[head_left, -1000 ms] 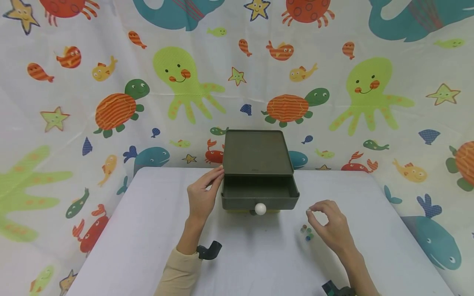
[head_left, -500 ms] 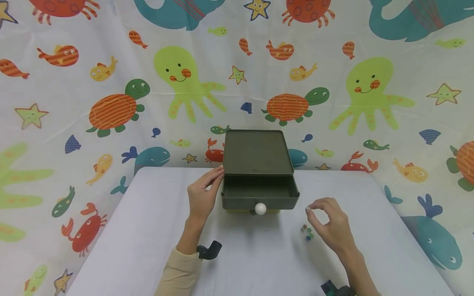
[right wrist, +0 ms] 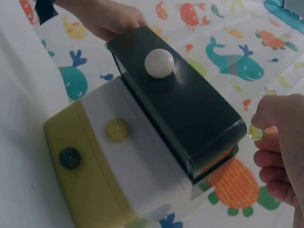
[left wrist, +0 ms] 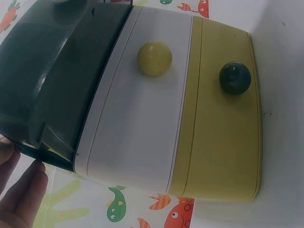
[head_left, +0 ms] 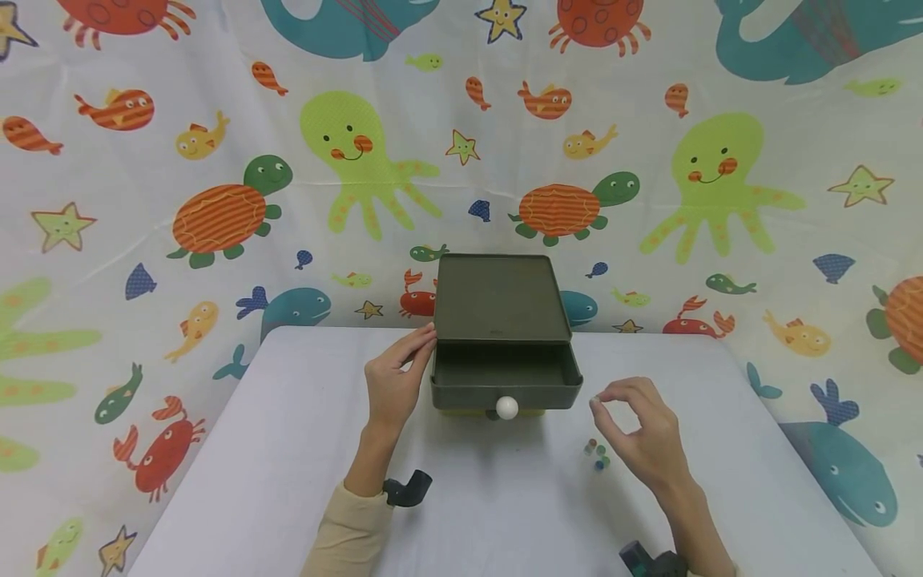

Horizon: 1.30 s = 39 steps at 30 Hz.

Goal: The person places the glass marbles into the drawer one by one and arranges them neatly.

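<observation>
White table [head_left: 288, 481] here, with a kids' sea-creature sheet [head_left: 144, 160] hung all around behind it: octopuses, turtles, whales, crabs.

A small chest [head_left: 500, 300] sits at 12 o'clock on the table, right up near the back edge. Its dark top drawer [head_left: 505, 377] is pulled out toward the person and has a white knob [head_left: 508, 408] on the front. From the wrist cams you can see a white drawer with a yellow knob [left wrist: 154, 59] under it, then a yellow drawer with a dark knob [left wrist: 234, 78] at the bottom, both pushed in.

Left hand [head_left: 395, 377] is at 9 o'clock of the chest, fingers straight and laid flat against its side, wrapped around nothing.

Right hand [head_left: 638, 437] hovers above the table at about 4 o'clock from the drawer, near its front corner. Thumb and forefinger pinch one small clear bead [right wrist: 256, 133], other fingers curled under. The right wrist cam shows the bead level with the drawer's corner, not touching it.

A few more beads [head_left: 596, 454] lie in a little cluster on the table just at 9 o'clock of that hand, well apart from the chest.
</observation>
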Available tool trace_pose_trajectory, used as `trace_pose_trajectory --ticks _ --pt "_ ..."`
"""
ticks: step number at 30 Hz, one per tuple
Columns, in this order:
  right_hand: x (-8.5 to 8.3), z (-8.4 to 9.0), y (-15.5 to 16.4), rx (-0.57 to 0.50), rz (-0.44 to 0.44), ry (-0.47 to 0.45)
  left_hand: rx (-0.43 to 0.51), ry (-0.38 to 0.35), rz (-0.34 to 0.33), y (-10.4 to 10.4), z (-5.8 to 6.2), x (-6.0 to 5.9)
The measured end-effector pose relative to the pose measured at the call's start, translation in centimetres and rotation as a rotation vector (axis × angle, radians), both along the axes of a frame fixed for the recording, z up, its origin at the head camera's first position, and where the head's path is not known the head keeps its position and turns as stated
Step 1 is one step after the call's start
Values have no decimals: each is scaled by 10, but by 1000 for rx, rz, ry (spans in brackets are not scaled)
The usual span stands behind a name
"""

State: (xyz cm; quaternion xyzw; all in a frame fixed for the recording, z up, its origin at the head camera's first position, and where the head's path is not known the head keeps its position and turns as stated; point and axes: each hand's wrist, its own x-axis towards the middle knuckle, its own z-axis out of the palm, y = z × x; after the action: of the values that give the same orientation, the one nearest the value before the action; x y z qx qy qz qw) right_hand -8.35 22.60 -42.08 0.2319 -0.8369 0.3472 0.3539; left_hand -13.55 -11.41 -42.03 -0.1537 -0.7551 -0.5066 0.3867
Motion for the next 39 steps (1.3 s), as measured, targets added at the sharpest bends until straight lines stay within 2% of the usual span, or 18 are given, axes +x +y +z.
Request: trace_pose_trajectory --ticks 5,20,30,39 --pt "-1 8 -5 -5 24 38 -4 3 0 0 1 0" --pt "-9 21 -22 -27 87 35 -3 15 2 -2 -2 -1" --pt "-19 24 -32 18 109 31 -11 -9 8 -1 1 1" --pt "-26 26 -42 48 126 26 -17 2 7 -1 1 1"
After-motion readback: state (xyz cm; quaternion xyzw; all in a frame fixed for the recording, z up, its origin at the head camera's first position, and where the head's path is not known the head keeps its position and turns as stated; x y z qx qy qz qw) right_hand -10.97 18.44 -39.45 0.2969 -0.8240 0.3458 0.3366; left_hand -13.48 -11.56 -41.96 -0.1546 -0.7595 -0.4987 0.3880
